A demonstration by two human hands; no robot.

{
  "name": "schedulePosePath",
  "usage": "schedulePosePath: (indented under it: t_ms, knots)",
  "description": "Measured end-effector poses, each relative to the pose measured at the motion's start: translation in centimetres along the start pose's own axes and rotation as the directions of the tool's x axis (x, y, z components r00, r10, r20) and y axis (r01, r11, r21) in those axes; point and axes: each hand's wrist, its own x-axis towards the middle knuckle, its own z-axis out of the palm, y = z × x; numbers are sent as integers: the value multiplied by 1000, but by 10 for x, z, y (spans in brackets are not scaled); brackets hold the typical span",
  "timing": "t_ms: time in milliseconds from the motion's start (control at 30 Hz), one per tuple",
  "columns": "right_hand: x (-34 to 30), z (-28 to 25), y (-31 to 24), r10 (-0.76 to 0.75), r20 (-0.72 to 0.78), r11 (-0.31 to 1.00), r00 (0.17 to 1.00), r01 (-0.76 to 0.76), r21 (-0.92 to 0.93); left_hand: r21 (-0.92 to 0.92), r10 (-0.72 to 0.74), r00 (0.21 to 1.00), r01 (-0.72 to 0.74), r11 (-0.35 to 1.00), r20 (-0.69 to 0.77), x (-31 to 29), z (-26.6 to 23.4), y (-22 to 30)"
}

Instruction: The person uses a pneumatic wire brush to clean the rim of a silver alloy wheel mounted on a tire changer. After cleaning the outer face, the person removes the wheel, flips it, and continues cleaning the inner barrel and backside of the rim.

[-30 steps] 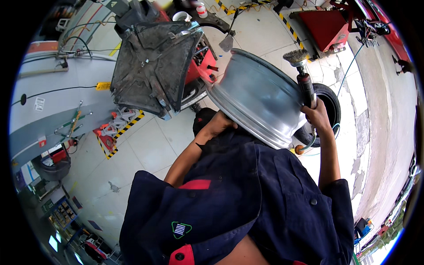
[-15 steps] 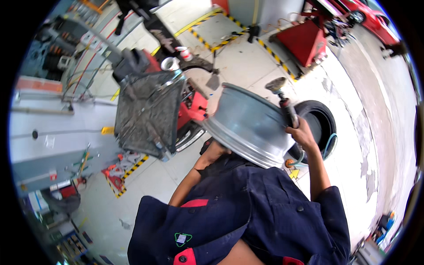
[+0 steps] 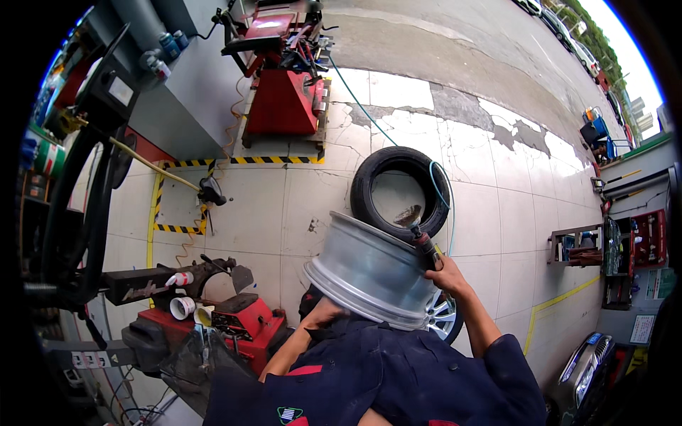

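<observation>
Badge (image 3: pixel 290 414): green triangular outline on jacket (image 3: pixel 412 369), near 6 o'clock.
Machine arm (image 3: pixel 121 286): black, slanted pale lettering, 8 o'clock.
Wheel rim (image 3: pixel 369 268): silver, dull sheen, ridged edge, 5 o'clock from view centre.
Right hand (image 3: pixel 446 277): curled round a wire-brush power tool (image 3: pixel 426 247), rim's 3 o'clock.
Left hand (image 3: pixel 327 312): rim's 7 o'clock; fingers hidden, cannot tell its grip.

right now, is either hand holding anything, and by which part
Right hand: dark, cylindrical power tool, held by the end away from its flared brown brush. Left hand: at the near edge of the silver metal wheel rim; its grip cannot be told.
</observation>
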Motion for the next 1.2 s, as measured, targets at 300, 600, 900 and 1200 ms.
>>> schedulePosePath:
  t_ms: [300, 600, 900, 1200]
  knots:
    - [-24, -52, 66, 205, -342, 878, 917, -18, 478, 359, -95, 896, -75, 930, 433, 175, 21, 87]
    - [87, -145, 115, 438, -264, 657, 859, -106, 746, 359, -312, 781, 121, 925, 541, 352, 57, 95]
    - [266, -253, 90, 464, -224, 703, 857, -203, 682, 430, -261, 733, -49, 901, 628, 573, 43, 111]
    - [474, -150, 192, 496, -26, 445, 868, -229, 866, 425, -321, 801, 93, 900, 504, 702, -80, 57]
